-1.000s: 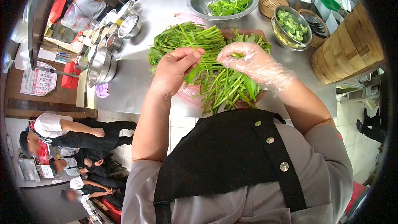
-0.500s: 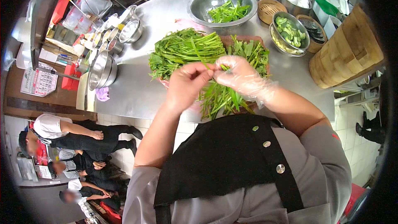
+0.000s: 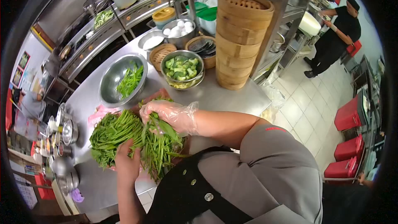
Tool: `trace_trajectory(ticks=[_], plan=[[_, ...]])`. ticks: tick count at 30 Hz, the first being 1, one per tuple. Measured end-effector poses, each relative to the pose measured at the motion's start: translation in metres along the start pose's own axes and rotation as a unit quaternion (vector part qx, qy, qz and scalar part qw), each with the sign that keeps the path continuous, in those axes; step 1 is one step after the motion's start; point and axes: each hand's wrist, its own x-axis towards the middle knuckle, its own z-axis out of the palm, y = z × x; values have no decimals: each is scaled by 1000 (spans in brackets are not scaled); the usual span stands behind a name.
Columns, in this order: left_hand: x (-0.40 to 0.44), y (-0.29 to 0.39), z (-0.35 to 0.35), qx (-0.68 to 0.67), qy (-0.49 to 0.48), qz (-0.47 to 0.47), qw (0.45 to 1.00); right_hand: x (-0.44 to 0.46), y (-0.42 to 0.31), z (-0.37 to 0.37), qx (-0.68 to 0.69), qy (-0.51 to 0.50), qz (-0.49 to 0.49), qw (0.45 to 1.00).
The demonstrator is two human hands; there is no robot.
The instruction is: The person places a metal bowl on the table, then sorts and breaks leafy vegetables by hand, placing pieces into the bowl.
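Bundled leafy greens (image 3: pixel 116 135) lie on the steel table, with loose stems (image 3: pixel 163 157) beside them. My left hand (image 3: pixel 127 159) is bare and touches the near edge of the bundle; its fingers are partly spread. In a clear plastic glove, my right hand (image 3: pixel 159 116) is curled round some leafy stems that hang below it. Beyond the greens, a large steel bowl (image 3: pixel 108 84) holds cut green leaves. Pink plastic (image 3: pixel 97 114) shows behind the bundle.
A steel bowl of broccoli (image 3: pixel 181 68), a bowl of eggs (image 3: pixel 179 28) and a tall stack of bamboo steamers (image 3: pixel 236 54) stand at the table's far right. Metal bowls (image 3: pixel 69 132) sit at the left. A person (image 3: pixel 342 29) in black stands at the back right.
The view has swung to the right. My hands, earlier together over the stems, are now apart: the left at the bundle, the right around leafy stems.
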Motion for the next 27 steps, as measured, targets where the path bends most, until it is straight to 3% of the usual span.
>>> trace_trajectory(ticks=[4,6,7,8,11,13,16,19,20,25,27], plan=[[20,-53,28,196,100,67,973,-15,-13,-4,23,49,-36,998],[23,-61,35,239,69,85,965,-19,-12,2,40,78,-63,994],[18,-65,33,266,50,79,959,-14,-11,-13,13,37,-53,998],[21,-80,37,258,70,131,955,-9,-8,-28,-6,-12,-34,999],[21,-74,27,225,64,130,964,-25,7,-50,-112,-157,-250,949],[23,-69,17,207,105,130,964,-35,-3,-49,-138,-169,-256,942],[26,-57,-14,130,96,49,986,-30,-3,-44,-76,-167,-273,944],[29,-43,-42,82,139,14,987,-30,-19,-26,-79,-97,-110,986],[29,-38,-51,77,153,2,985,-33,-19,-11,-110,-9,-94,989],[27,-25,-92,44,231,-16,972,-35,-14,2,-108,18,-79,991],[27,-24,-104,10,258,22,966,-33,-15,-3,-124,17,-67,990]])
